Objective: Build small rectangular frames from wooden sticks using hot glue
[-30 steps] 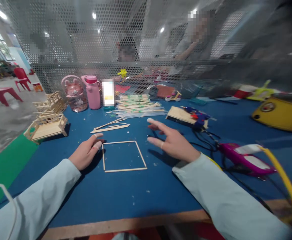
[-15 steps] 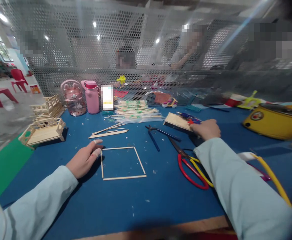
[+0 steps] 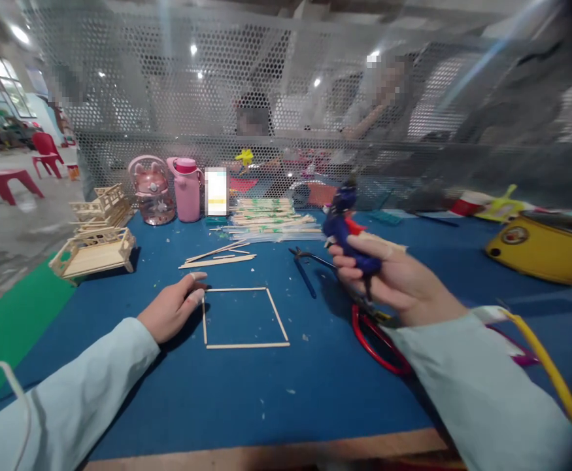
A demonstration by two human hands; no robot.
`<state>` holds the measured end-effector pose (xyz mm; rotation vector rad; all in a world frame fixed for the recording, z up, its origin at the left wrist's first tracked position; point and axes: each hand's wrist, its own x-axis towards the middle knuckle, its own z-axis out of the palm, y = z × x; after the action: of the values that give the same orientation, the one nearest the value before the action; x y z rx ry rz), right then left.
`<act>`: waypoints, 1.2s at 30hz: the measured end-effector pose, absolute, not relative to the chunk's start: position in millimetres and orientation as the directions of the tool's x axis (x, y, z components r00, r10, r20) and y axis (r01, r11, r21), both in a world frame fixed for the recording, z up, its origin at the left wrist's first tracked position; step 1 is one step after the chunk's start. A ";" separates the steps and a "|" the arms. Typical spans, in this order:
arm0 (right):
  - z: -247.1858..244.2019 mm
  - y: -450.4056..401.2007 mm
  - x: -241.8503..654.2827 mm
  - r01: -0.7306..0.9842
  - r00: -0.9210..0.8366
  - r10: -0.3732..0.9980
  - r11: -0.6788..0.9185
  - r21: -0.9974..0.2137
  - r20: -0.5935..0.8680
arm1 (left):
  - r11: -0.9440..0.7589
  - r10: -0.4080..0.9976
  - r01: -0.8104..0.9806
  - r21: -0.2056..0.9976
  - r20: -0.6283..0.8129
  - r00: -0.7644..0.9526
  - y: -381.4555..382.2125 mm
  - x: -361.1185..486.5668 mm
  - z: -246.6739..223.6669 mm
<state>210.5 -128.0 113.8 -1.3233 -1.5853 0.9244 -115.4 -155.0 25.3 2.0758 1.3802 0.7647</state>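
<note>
A blue hot glue gun (image 3: 347,239) with a red trigger is gripped in my right hand (image 3: 403,278), raised above the table with its tip pointing up and away. My left hand (image 3: 175,307) lies on the table, fingers apart, thumb at the top left corner of a square of thin wooden sticks (image 3: 248,345). Blue-handled pliers (image 3: 305,275) lie right of the square. Red-handled scissors (image 3: 376,347) sit below my right hand, which partly covers them. Behind that hand, a light wooden block (image 3: 388,243) shows only in part.
Loose sticks (image 3: 217,261) lie beyond the square, with bundled sticks (image 3: 266,216) behind. Small wooden furniture models (image 3: 94,255) stand at left, near a clear bottle (image 3: 154,196) and a pink bottle (image 3: 187,193). A yellow case (image 3: 540,252) is at right. A perforated screen (image 3: 168,118) closes off the back; people are behind it.
My right hand has lifted the glue gun off the wooden block and brought it nearer, turning it upright. My left hand stays by the square's corner. The view has shifted slightly.
</note>
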 end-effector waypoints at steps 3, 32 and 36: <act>89.6 -140.1 170.9 -0.065 -0.267 0.948 -0.198 -0.978 -0.174 | -0.352 0.928 0.621 0.701 0.176 0.327 -154.3 -115.9 23.0; 67.8 -105.3 175.3 -0.073 -0.155 0.985 0.063 -0.995 0.074 | -0.369 0.922 0.651 0.663 0.171 0.348 -152.1 -114.6 19.5; 67.1 -104.9 178.2 -0.075 -0.262 0.965 -0.006 -0.997 0.014 | -0.379 0.918 0.649 0.660 0.181 0.352 -153.0 -114.1 20.4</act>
<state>178.2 -104.9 67.1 -1.0120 -1.3446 1.4331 -114.1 -153.0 20.4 2.1379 1.3620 0.7435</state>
